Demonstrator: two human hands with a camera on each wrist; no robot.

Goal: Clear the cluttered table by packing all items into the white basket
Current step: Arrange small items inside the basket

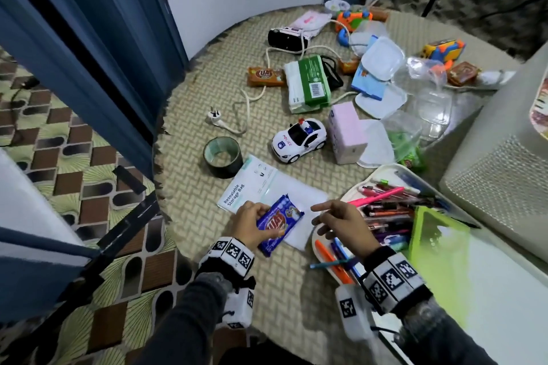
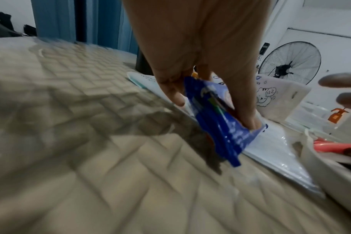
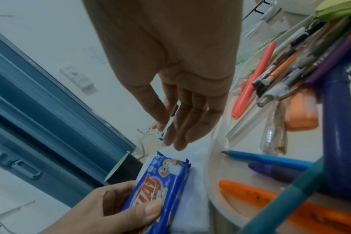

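While most of the head view is filled by the round woven counter (image 1: 207, 115), its right edge is bordered by the white basket (image 1: 501, 163), seen at the right of the frame with perforated walls. At the lower right, a white tray (image 1: 382, 170) heaped with pens (image 1: 388, 210) is set on the counter, with a lime-green pouch (image 1: 436, 234) lying over its right part. Across the upper centre, a green-and-white tissue pack (image 1: 308, 83) is laid, with a pink box (image 1: 347, 136) just right of the white police car (image 1: 299, 139) at centre. Left of the car, a dark tape roll (image 1: 221, 155) is stood beside a flat resealable storage bag (image 1: 267, 190), which is spread at lower centre.

Over that bag, at the bottom centre of the frame, the blue snack packet (image 1: 280, 221) is held by the left hand (image 1: 252, 222); its fingers (image 3: 148, 212) are curled round the packet, the thumb pressed on the printed face. In the left wrist view the packet (image 2: 218, 120) is seen tilted, lifted off the counter at one end. To its right, the right hand (image 1: 341, 225) is held above the tray's left edge; its fingers (image 3: 190, 123) are stretched out loosely with nothing gripped, pointed toward the packet (image 3: 162, 182) and apart from it.
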